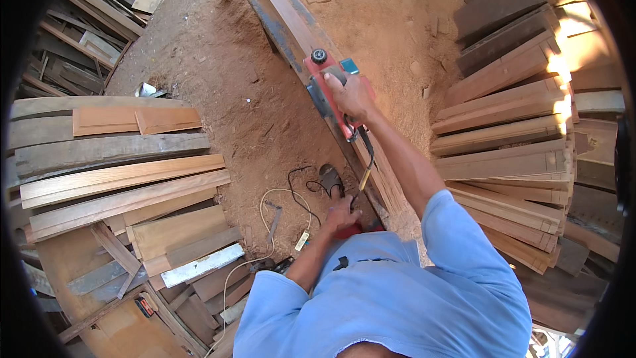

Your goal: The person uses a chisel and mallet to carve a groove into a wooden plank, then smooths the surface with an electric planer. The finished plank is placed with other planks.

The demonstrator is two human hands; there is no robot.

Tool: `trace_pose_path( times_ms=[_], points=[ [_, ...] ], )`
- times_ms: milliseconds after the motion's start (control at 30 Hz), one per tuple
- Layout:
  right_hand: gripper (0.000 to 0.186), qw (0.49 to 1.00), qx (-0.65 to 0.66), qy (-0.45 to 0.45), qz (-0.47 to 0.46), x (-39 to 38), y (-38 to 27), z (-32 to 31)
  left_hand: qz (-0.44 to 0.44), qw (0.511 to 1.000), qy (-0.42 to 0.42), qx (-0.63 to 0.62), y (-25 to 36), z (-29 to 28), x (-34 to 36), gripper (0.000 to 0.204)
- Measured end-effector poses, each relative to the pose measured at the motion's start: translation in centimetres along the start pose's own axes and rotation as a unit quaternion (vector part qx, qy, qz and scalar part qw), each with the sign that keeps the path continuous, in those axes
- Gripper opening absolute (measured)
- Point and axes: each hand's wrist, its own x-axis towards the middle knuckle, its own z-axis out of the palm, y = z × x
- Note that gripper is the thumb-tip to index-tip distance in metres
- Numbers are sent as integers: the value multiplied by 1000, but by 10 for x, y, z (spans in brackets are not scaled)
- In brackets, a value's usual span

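A red electric hand planer with a black round knob rests on a long wooden board. My right hand is closed around the planer's handle, arm stretched forward. From the planer's rear a dark power cord, wrapped with yellow in one stretch, runs back toward me. Low in front of my body, my left hand is closed on that cord. The board lies along a narrow workbench that slants from the upper left down to my waist. The planer's underside is hidden against the board.
Sawdust covers the ground. Stacked planks line the left; more boards stand in rows at right. By my sandalled foot lie loose cords and a power strip. A small metal can sits farther left.
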Motion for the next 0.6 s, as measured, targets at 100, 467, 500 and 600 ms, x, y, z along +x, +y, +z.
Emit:
trace_pose_path(
  times_ms=[100,467,500,600],
  points=[
    [75,1000,10,-28,10,27,-8,-4,61,990,122,-28,-18,-44,34,65],
    [37,986,86,-139,14,-155,-9,-72,311,891,259,205,189,-222,83,42],
    [40,985,84,-149,22,-170,-6,-78,310,903,213,208,194,-222,81,39],
    [57,979,30,-193,54,-210,6,-88,283,917,98,263,209,-214,67,29]
  ],
)
